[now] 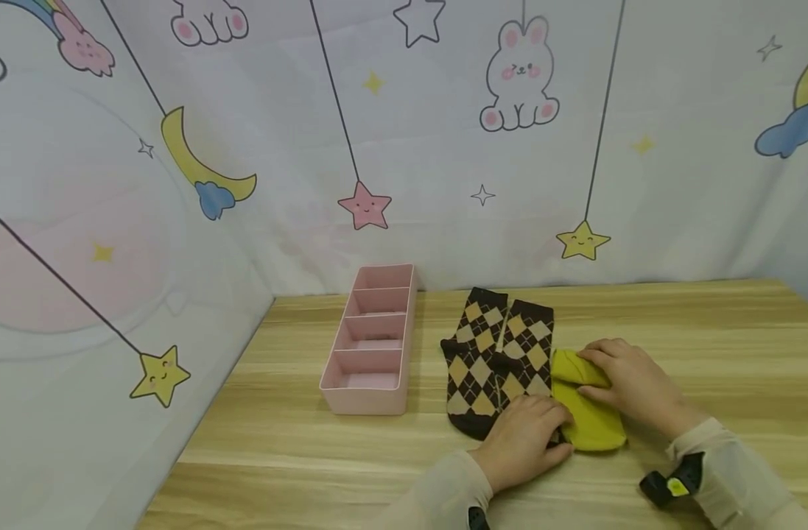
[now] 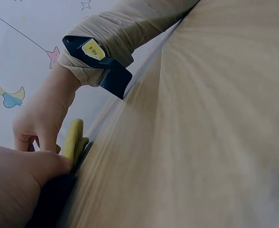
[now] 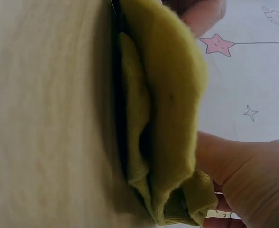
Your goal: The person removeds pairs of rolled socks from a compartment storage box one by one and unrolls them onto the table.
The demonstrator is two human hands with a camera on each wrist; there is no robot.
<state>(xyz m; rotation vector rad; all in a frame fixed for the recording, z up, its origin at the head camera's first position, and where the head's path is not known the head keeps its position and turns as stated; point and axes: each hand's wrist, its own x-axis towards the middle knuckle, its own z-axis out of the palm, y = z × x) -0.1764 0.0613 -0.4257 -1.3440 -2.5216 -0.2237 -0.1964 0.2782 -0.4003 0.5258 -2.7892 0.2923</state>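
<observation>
A mustard-yellow sock (image 1: 592, 419) lies folded over in layers on the table, its upper end turned down. My right hand (image 1: 636, 379) pinches that turned-down end, fingers over the fold and thumb below it. My left hand (image 1: 526, 438) has bent fingers and thumb at the yellow sock's lower left edge, and its palm covers the toe of one argyle sock (image 1: 526, 331). Another argyle sock (image 1: 473, 361) lies flat to the left, dark with tan diamonds. From the right wrist, the yellow sock (image 3: 172, 95) shows its stacked layers side-on.
Left of the socks stands a pink divided box (image 1: 367, 401) with several compartments in a row. Behind the wooden table (image 1: 264, 442) hangs a white cloth (image 1: 430, 140) printed with stars, moons and rabbits. A black wrist camera (image 1: 672, 482) sits on the right sleeve.
</observation>
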